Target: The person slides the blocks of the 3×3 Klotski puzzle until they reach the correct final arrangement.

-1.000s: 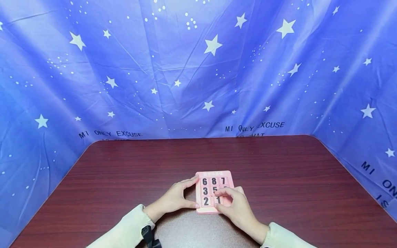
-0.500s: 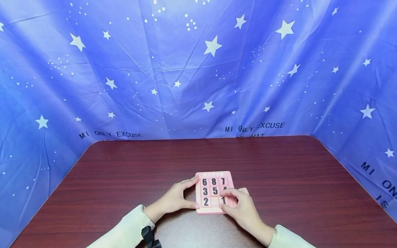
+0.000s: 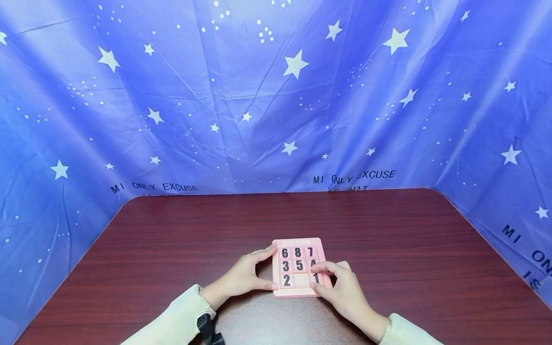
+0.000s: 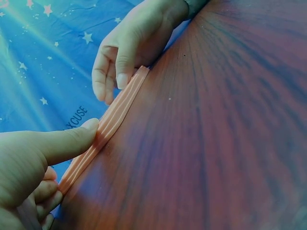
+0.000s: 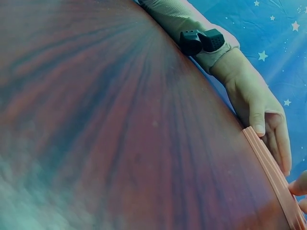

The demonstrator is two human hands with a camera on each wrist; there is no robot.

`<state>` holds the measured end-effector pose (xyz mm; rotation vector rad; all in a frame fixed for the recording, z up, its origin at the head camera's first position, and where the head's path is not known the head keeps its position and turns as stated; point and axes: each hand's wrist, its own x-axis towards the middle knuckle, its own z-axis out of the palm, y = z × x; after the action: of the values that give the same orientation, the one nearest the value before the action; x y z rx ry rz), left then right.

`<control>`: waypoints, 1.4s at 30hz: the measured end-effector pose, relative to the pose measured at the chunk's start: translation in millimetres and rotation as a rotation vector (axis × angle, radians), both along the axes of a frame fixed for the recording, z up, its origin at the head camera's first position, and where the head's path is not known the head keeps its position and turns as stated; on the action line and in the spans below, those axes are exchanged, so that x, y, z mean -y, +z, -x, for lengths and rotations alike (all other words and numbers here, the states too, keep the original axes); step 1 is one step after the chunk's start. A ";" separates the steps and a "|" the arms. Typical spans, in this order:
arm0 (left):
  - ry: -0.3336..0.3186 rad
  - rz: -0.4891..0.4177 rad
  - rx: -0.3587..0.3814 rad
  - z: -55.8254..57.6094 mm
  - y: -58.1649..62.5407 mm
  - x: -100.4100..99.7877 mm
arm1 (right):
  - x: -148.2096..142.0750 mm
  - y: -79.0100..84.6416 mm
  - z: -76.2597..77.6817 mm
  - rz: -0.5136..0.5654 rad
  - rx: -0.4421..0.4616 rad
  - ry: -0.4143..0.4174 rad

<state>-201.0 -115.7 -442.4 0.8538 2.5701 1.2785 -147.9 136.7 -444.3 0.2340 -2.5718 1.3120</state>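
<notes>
A pink sliding number puzzle [image 3: 297, 293] lies flat on the table in the head view. Its rows show 6 8 7, then 3 5 and a partly covered 4, then 2, a gap, and 1. My left hand [image 3: 242, 277] holds the puzzle's left side, thumb at the near corner and forefinger at the far one. On the right, my right hand [image 3: 345, 290] has its thumb and bent forefinger around the number 1 tile [image 3: 316, 278]. Seen edge-on in the left wrist view, the puzzle [image 4: 115, 115] is a thin layered slab, with the left thumb against its side.
The dark reddish wooden table [image 3: 194, 225] reaches back to a blue star-printed curtain [image 3: 241, 86] that surrounds its back and sides. A black device [image 3: 207, 326] is strapped at the left sleeve cuff.
My right hand has slid the number 1 tile rightward from the bottom row's middle to its right end, opening a gap beside the 2. My left hand stays in place.
</notes>
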 end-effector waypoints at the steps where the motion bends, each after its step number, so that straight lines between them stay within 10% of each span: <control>1: -0.003 -0.001 -0.004 0.2 0.0 0.1 | -0.1 0.1 0.2 0.001 -0.001 0.004; 11: -0.015 -0.006 -0.012 1.2 -0.9 0.4 | 0.7 -0.8 3.7 0.049 -0.006 0.066; 29: -0.022 -0.011 -0.016 1.5 -1.0 0.8 | 9.7 1.4 18.0 0.125 -0.044 0.421; 42: -0.021 -0.014 -0.005 1.1 0.9 0.1 | 16.8 6.5 25.4 0.084 0.006 0.449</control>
<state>-202.1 -115.8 -441.5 0.8850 2.5518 1.2921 -173.3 119.9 -437.8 0.8316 -2.5512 1.5572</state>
